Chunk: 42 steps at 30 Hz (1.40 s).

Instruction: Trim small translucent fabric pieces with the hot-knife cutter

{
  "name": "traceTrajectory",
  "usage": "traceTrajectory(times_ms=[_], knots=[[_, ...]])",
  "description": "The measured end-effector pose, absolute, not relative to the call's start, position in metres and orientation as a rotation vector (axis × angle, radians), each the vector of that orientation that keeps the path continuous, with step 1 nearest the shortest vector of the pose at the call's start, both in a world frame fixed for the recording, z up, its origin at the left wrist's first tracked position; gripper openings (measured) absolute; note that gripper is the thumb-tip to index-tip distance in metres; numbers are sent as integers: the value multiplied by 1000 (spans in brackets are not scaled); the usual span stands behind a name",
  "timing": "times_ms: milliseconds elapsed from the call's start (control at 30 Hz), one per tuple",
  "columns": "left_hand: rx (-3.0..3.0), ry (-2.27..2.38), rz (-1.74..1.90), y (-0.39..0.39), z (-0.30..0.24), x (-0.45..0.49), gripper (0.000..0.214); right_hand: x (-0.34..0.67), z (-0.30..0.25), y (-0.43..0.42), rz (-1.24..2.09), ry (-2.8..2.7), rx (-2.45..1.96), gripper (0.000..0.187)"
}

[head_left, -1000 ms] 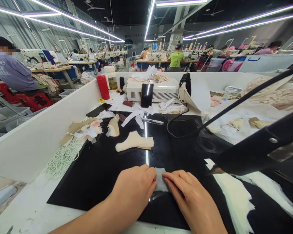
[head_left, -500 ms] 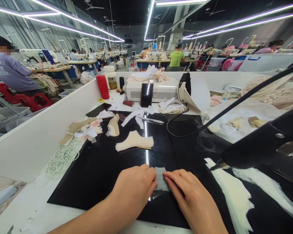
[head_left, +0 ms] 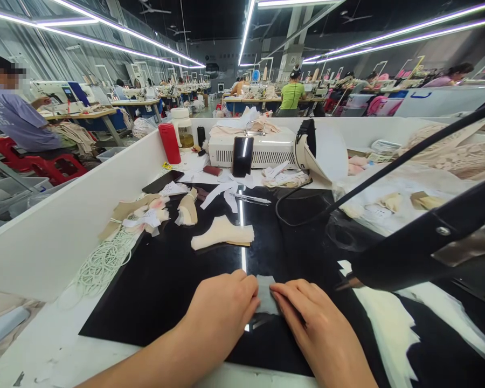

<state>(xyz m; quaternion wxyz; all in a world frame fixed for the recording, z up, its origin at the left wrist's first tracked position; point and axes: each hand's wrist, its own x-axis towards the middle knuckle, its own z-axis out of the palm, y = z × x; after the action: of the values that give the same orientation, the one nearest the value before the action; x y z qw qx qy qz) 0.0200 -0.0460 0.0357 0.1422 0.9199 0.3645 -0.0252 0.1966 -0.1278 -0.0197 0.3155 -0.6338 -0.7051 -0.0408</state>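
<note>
Between my two hands, low over the black work surface point(head_left: 153, 291), a small piece of thin grey, see-through fabric point(head_left: 267, 297) is stretched. My left hand point(head_left: 226, 304) is closed on its left edge, fingers curled. With thumb and fingertips together, my right hand point(head_left: 313, 312) pinches the right edge. Beyond them lies a stack of cream fabric pieces point(head_left: 222, 233) with a tan layer under it. To the right of my right hand are off-white cut pieces point(head_left: 390, 328), partly under a black tool-like arm with a pointed metal tip point(head_left: 350, 283).
A coil of pale green cord point(head_left: 105, 264) and tied fabric scraps point(head_left: 139, 213) lie at left. Behind stand a phone point(head_left: 242, 156), a pen point(head_left: 253, 199), a white machine box point(head_left: 267, 145) and a red bottle point(head_left: 170, 144). A black cable point(head_left: 388, 172) crosses the right side.
The black arm with the pointed tip has shifted a little left and down. My hands and the grey fabric have barely moved. At far left, a co-worker's hand has come up by the sewing machine.
</note>
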Motion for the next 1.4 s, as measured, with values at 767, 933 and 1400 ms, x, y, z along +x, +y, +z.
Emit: traceTrajectory(times_ms=[767, 933, 1400], knots=[[3080, 547, 597, -57, -6, 26, 26, 195, -24, -126, -164, -1890, -1656, 33], [3065, 557, 665, -56, -6, 26, 28, 196, -25, -127, -168, -1886, -1642, 31], [3159, 523, 873, -51, -17, 28, 50, 201, -5, -143, -358, -1802, -1529, 22]])
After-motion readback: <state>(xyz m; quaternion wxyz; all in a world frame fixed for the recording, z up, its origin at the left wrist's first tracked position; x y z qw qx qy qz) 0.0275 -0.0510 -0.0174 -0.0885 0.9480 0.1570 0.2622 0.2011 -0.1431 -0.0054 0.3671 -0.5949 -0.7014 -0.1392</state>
